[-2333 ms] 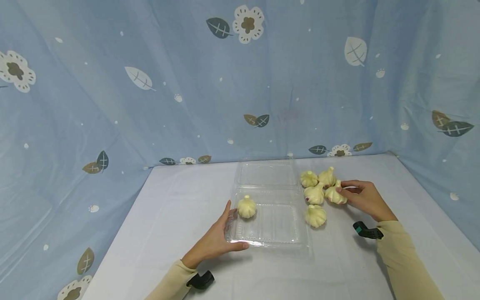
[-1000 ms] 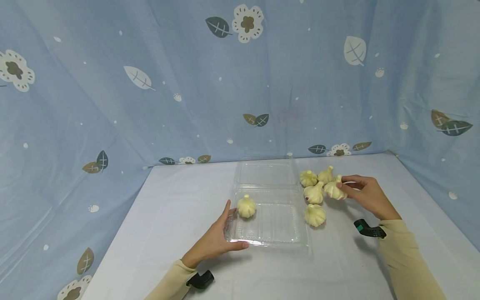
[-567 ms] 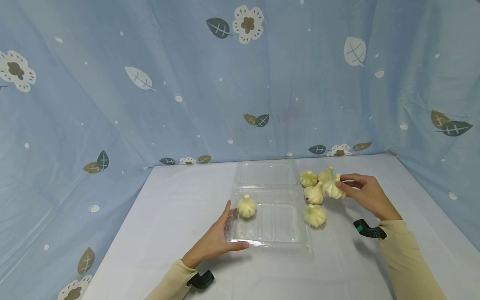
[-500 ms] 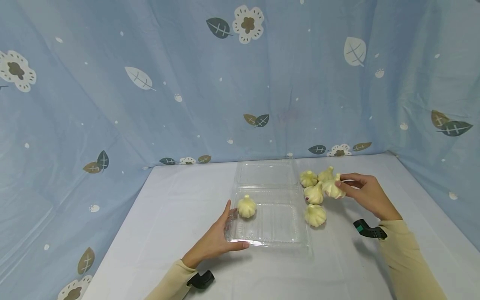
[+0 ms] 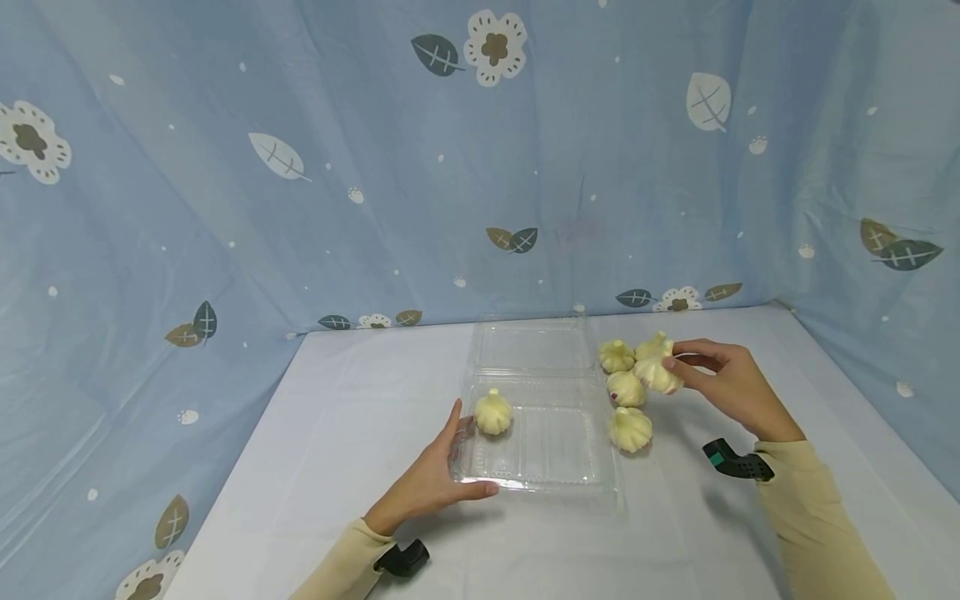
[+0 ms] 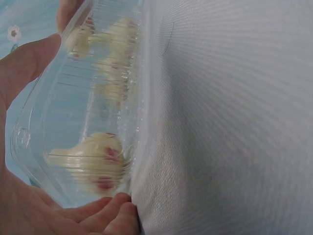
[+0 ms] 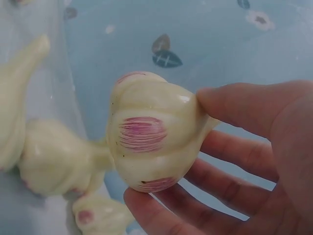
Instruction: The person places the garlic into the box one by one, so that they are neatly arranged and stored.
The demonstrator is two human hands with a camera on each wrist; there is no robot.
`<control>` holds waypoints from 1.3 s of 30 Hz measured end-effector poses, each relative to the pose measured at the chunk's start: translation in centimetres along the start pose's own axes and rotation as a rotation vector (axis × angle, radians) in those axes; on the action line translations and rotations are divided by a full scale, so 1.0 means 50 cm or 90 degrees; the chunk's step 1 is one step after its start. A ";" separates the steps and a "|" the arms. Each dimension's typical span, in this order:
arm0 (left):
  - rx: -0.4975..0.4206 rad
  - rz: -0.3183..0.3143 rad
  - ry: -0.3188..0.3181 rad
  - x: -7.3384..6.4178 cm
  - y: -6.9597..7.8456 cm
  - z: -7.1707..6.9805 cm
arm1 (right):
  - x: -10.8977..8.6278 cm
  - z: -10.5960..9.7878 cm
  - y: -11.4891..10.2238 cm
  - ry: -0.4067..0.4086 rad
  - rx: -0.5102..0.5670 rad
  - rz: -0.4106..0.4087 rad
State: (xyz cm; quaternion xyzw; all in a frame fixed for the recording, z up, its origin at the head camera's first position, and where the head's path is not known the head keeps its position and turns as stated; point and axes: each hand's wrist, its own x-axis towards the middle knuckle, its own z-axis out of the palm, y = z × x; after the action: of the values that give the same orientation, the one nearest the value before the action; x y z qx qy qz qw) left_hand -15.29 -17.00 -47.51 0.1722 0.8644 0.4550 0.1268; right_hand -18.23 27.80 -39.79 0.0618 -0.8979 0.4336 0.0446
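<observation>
My right hand [image 5: 723, 385] pinches a garlic bulb [image 5: 657, 375] between thumb and fingers, raised over the other bulbs at the right. In the right wrist view this bulb [image 7: 146, 129] is pale with purple streaks. My left hand [image 5: 427, 483] holds the near left corner of a clear plastic clamshell box [image 5: 555, 450], whose lid [image 5: 532, 346] lies folded back. One garlic bulb [image 5: 492, 412] sits at the left in the box. In the left wrist view the thumb [image 6: 29, 63] lies on the box rim, with fingertips low at its side.
Right of the box, loose garlic bulbs [image 5: 626, 389] lie close together on the white cloth [image 5: 360, 400]; the held bulb partly hides one. A blue patterned curtain [image 5: 420, 167] hangs behind the table. Black wrist devices [image 5: 738, 462] are at both cuffs.
My right hand has lifted the garlic bulb off the cloth and moved it slightly left and back, over its neighbours. My left hand and the box stay in place.
</observation>
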 end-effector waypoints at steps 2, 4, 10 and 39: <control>-0.001 0.000 0.001 0.000 0.001 0.000 | -0.001 0.002 -0.009 0.003 0.001 -0.005; 0.001 0.000 0.002 0.000 0.001 0.000 | -0.002 0.006 -0.018 0.005 0.001 -0.013; 0.006 -0.004 0.002 0.000 0.001 0.000 | -0.008 0.019 -0.050 0.022 0.001 -0.043; 0.008 -0.001 -0.002 -0.002 0.001 -0.004 | -0.030 0.066 -0.151 0.059 0.025 -0.115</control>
State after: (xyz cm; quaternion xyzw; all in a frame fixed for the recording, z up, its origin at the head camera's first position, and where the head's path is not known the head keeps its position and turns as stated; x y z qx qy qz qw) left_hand -15.28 -17.17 -47.35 0.1732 0.8671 0.4494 0.1272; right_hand -15.71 20.65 -36.22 0.1231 -0.8771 0.4475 0.1238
